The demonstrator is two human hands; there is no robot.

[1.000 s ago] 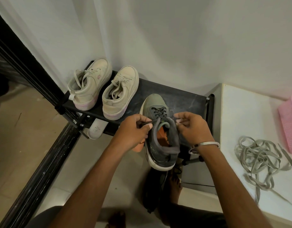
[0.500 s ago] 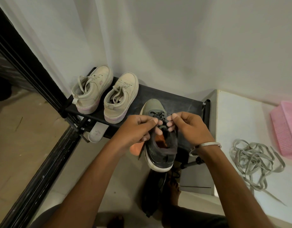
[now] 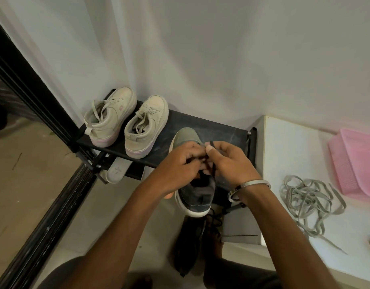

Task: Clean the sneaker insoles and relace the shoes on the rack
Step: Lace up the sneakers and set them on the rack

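Head view: left hand (image 3: pixel 180 163) and right hand (image 3: pixel 230 161) together over dark sneaker (image 3: pixel 195 190), both pinching its black lace (image 3: pixel 213 163). Sneaker sits on near right edge of black rack (image 3: pixel 211 130), heel overhanging. Two beige sneakers (image 3: pixel 127 119) far left on rack. Grey laces (image 3: pixel 309 201) piled on white surface (image 3: pixel 284 142), right.

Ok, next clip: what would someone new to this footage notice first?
Probably the two hands, left hand and right hand, meeting mid-frame over a dark sneaker on the black rack, pinching its dark lace. Next, the pair of beige sneakers at the rack's left end. Then the loose tangle of grey laces on the white surface to the right, near a pink basket.
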